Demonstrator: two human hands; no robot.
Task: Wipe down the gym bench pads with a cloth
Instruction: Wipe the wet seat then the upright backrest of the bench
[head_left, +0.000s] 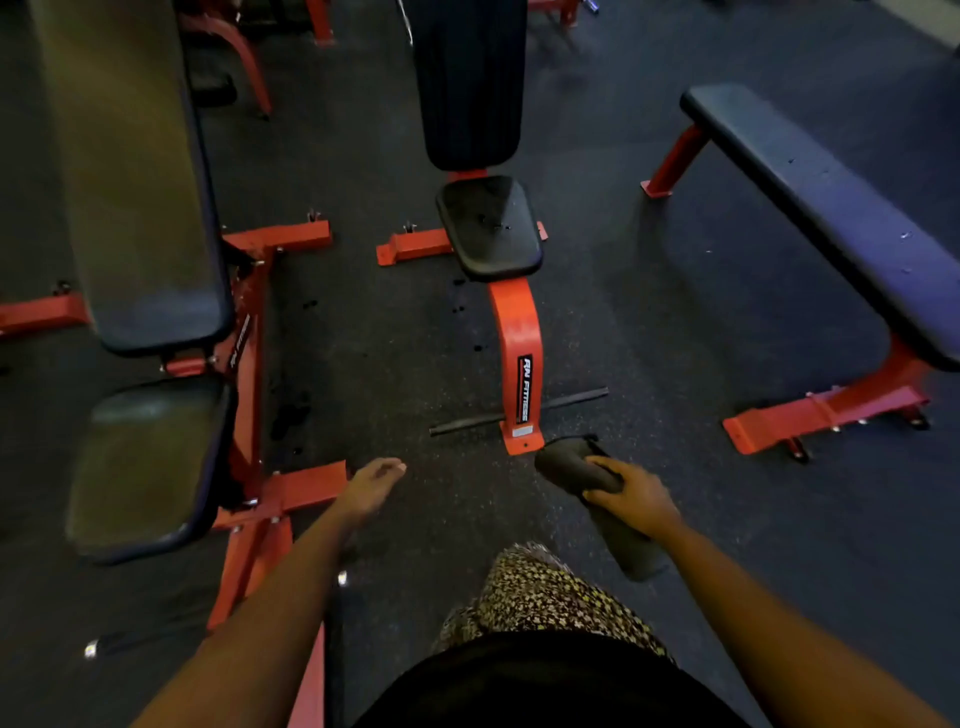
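Far left, the long back pad (130, 171) of an incline bench ran off the top edge, its surface dull and hazy in the low light. Below it sat the seat pad (145, 467), just as murky, and I couldn't tell whether either was damp or only catching light. The red frame (249, 364) beneath was partly hidden by the pads and cut off at the left edge. Dark spots (306, 304) dotted the rubber floor (675, 312) beside it, possibly droplets.

Moving in, the left hand (371, 488) hung over the floor, its grip apart, relaxed, holding nothing and touching no pad.

Centre, a second bench: its upright back pad (470, 88) was cropped at the top. The small seat pad (491, 226) below it showed marks too faint to read. A curved red post (519, 358) with a fitness label came down to a thin dark bar (576, 397) on the floor.

Just right of that post's foot, the right hand (634, 499) had its grip clamped round the dark cloth (571, 467). One end was bunched ahead of the knuckles and the other hung under the wrist. The cloth was up in the air, clear of every pad.

Low down, a patterned garment (545, 592) covered the person's leg. Far right, a flat bench (831, 208) ran off the frame edge on red legs (826, 410).
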